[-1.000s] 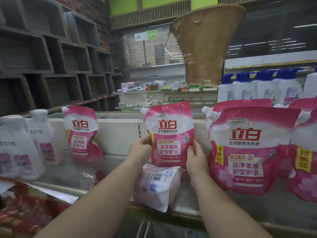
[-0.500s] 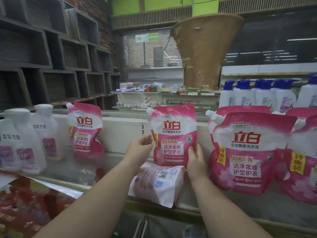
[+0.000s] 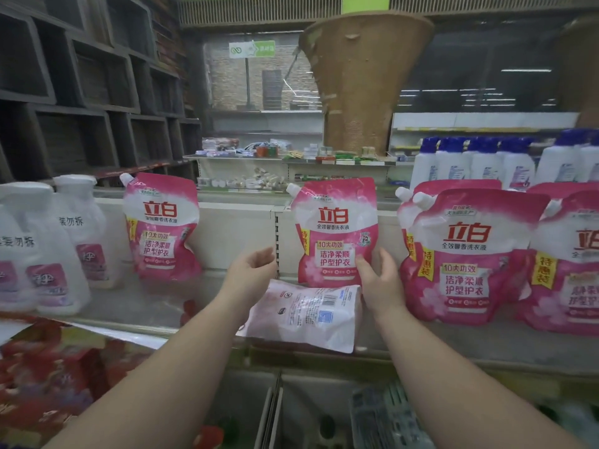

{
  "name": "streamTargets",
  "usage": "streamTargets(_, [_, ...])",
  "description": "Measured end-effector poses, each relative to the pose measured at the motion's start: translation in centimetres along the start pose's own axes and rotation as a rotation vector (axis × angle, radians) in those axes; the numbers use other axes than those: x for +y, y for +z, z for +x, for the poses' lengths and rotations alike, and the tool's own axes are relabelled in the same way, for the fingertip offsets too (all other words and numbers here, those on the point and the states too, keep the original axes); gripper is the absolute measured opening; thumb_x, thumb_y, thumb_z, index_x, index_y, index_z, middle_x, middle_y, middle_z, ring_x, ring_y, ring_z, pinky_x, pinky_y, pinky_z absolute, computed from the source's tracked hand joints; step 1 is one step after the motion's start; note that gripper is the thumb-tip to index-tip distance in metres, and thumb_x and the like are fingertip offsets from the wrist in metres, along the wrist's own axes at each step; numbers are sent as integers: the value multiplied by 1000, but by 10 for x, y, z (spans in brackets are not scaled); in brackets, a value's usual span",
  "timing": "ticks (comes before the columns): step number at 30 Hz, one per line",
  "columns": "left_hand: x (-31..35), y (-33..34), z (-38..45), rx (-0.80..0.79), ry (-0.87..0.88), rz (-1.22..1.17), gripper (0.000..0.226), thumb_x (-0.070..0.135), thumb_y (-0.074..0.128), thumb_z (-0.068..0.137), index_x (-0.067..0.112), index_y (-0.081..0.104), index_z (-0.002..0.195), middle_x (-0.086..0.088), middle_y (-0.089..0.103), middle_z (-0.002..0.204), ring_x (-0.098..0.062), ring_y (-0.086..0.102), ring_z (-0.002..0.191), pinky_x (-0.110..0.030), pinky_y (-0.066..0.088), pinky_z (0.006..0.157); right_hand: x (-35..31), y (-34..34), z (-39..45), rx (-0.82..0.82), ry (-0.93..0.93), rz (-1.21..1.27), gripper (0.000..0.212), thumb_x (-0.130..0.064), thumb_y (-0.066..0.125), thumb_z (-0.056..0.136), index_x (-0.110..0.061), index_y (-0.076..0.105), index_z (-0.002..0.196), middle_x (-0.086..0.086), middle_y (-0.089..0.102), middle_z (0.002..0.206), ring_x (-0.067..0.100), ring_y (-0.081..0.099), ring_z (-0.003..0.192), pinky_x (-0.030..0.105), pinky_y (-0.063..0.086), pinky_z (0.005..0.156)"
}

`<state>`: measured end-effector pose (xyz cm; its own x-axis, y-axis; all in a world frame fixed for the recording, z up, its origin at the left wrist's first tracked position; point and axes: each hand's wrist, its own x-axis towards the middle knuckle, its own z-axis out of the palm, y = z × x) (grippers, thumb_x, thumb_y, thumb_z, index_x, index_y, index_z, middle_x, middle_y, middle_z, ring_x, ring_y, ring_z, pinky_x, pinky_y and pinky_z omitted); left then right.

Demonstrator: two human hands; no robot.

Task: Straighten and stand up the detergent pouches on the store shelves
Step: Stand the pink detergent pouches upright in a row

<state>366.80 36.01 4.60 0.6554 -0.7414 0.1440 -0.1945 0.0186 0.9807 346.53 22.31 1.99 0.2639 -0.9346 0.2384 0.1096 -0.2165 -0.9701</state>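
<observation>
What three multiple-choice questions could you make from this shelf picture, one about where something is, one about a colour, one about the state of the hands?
1. Where is the pouch lying flat?
A. In front of the standing middle pouch
B. Behind the white bottles
C. On the floor

2. What colour are the caps of the bottles at back right?
A. Red
B. Blue
C. Green

3. What is the left hand doing?
A. Gripping the middle pouch
B. Holding a bottle
C. Open, off the pouch

Answers: 1 A, it lies at that pouch's foot near the shelf edge. 2 B, the caps are dark blue. 3 C, a gap shows between its fingers and the pouch, while the right hand touches the pouch's lower corner.
</observation>
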Motion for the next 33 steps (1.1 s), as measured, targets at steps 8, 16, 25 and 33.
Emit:
streamTargets(8, [-19,-21,-11,-48,50,46,49,13,71,102,18,61,149,7,69,129,-15,65,127,-35,50,111,-12,6,-33,27,-53,-130,37,-39,68,104,-45,44,132,-33,57,108,-3,63,96,28,57,81])
streamTargets(16, [-34,-40,-26,-121,161,203,55,13,74,98,18,61,151,8,69,138,-4,65,123,-27,48,112,5,15,-57,12,-110,-240,55,-40,72,101,-33,48,150,-16,63,135,-2,59,119,11,49,70])
streamTargets(25, [-46,-48,-44,-200,355,494,81,53,87,83,31,56,154,11,45,166,-5,44,150,-31,36,124,3,21,-73,28,-137,-361,49,-37,70,102,-33,48,146,-23,55,124,-8,53,108,10,42,82])
streamTargets(33, [-51,-49,-45,-315,476,655,100,46,97,71,24,52,157,8,46,165,-11,27,161,-29,31,125,8,19,-75,43,-127,-503,49,-41,69,102,-26,56,147,-4,58,150,18,52,140,36,48,104])
